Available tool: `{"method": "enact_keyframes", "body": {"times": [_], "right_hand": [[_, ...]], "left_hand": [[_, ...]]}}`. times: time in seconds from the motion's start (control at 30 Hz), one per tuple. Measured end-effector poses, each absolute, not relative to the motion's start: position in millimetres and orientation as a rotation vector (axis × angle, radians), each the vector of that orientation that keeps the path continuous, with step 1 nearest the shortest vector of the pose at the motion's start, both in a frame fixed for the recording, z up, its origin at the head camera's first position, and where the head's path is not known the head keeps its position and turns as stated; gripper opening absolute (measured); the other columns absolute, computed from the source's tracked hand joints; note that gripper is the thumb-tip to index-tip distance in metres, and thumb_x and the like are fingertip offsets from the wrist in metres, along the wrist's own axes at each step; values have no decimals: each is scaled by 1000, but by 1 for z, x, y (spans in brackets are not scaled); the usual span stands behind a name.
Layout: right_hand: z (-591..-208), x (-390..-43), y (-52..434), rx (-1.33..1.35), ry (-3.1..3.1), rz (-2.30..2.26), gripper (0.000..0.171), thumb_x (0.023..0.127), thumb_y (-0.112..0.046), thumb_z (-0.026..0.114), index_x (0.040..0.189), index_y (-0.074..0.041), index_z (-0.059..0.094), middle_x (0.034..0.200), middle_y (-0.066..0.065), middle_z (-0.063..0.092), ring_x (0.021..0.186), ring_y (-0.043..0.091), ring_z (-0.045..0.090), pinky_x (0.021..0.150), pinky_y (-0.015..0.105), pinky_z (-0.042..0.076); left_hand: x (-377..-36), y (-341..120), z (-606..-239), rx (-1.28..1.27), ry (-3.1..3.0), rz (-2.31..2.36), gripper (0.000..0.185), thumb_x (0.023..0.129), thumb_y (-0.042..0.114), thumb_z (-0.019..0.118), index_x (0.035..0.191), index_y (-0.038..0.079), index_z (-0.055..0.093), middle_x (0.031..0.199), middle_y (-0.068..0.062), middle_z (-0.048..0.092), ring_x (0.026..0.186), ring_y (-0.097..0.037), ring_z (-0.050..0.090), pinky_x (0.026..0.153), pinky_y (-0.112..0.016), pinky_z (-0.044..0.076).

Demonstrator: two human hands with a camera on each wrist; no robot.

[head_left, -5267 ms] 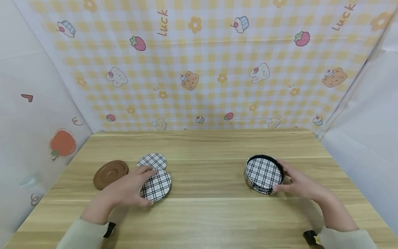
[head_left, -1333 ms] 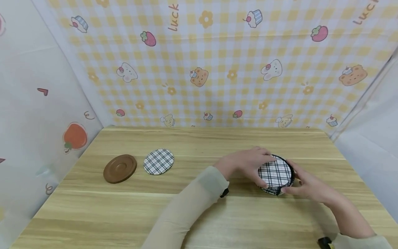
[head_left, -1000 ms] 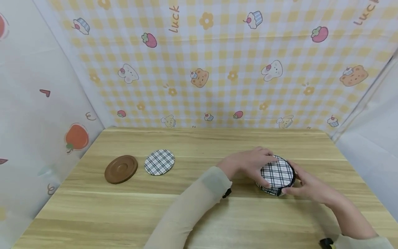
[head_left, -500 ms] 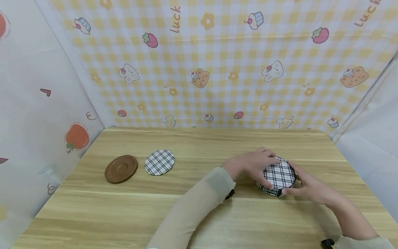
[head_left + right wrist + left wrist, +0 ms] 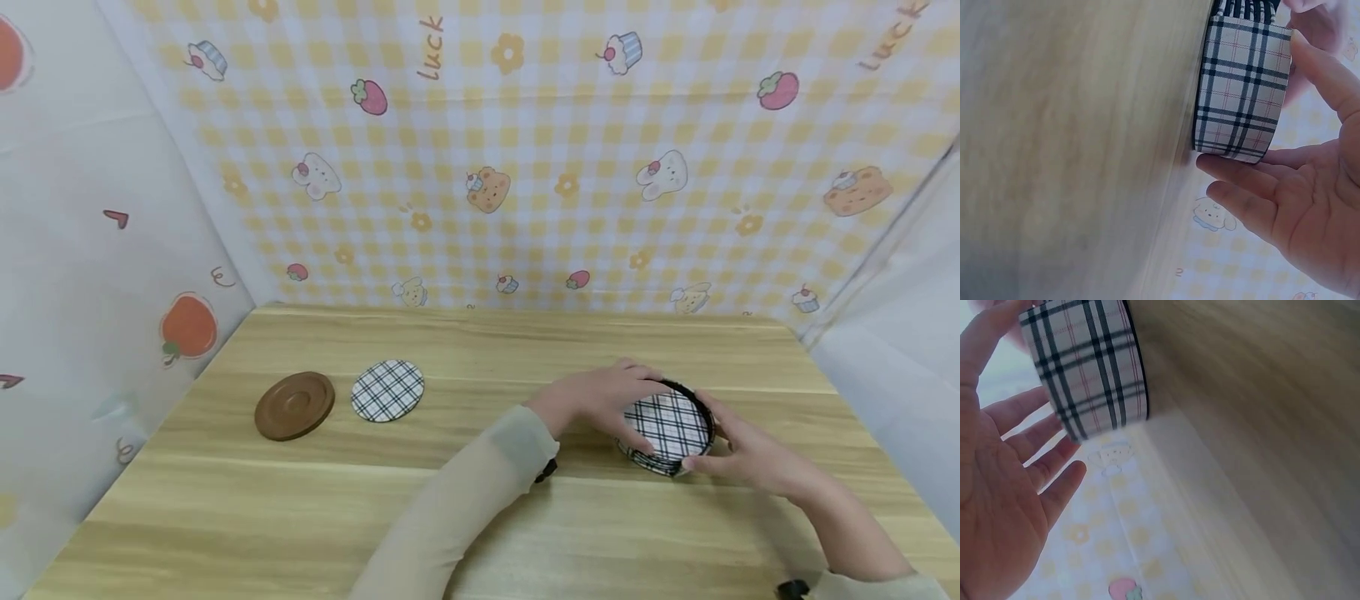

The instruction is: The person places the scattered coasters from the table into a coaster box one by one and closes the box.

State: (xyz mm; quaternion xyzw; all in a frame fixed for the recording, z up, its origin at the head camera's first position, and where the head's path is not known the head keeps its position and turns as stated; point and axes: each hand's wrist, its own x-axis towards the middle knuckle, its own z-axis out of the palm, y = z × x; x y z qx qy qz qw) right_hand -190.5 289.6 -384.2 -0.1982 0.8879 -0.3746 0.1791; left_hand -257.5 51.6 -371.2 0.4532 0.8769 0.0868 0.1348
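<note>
A round plaid coaster holder (image 5: pixel 652 463) with a black inside stands on the right of the table, plaid coasters stacked in it. My left hand (image 5: pixel 600 402) reaches across from the left and spans the top plaid coaster (image 5: pixel 669 427), thumb at its front edge and fingers at its back. On the other side my right hand (image 5: pixel 750 454) grips the holder, thumb at the front. In the right wrist view, stacked coaster edges (image 5: pixel 1247 10) show at the holder's opening, beside its plaid wall (image 5: pixel 1241 87). The left wrist view shows the lower fingers (image 5: pixel 1060 487) spread beside the wall.
A brown round lid-like disc (image 5: pixel 295 406) with raised rings lies at the left of the wooden table (image 5: pixel 300 517). Right of it lies another plaid coaster (image 5: pixel 387 390). A yellow checked cloth (image 5: pixel 525 142) hangs behind, with white sheets at both sides.
Earlier, my left hand was on coasters at the left; it has carried one across to the holder. Over the last half second that coaster shifts slightly left, uncovering the holder's black inner rim.
</note>
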Motion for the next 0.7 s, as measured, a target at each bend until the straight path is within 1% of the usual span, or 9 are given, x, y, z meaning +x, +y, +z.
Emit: {"method": "enact_keyframes", "body": {"times": [0.13,0.27,0.5,0.7], "right_hand": [[-386,-191,289,-573,2551,-1038,101,88,-19,74,153,13,4,149,47,20,127,70,30,95,79,31],[-387,-191,289,-580,2582,-1019,102,87,-20,76,152,15,6,147,48,23,125,70,35,95,78,31],[-388,-190,290,-573,2580,-1024,101,87,-21,75,153,14,6,147,48,23,127,68,35,96,78,31],[-388,-190,291,-593,2589,-1024,100,87,-20,75,152,15,7,147,48,24,126,68,36,96,78,32]], "left_hand": [[-259,36,-369,1320,2567,241,86,87,56,68,156,16,33,160,-1,33,148,-18,27,119,-25,28],[-262,19,-364,1292,2591,211,86,89,56,66,156,14,32,160,-3,34,148,-19,28,121,-26,25],[-265,-14,-353,1226,2630,232,81,91,50,66,154,12,36,159,-6,37,149,-22,31,122,-31,26],[-267,-55,-351,1109,2657,301,80,92,47,66,155,9,34,160,-10,35,151,-27,27,123,-38,26]]}}
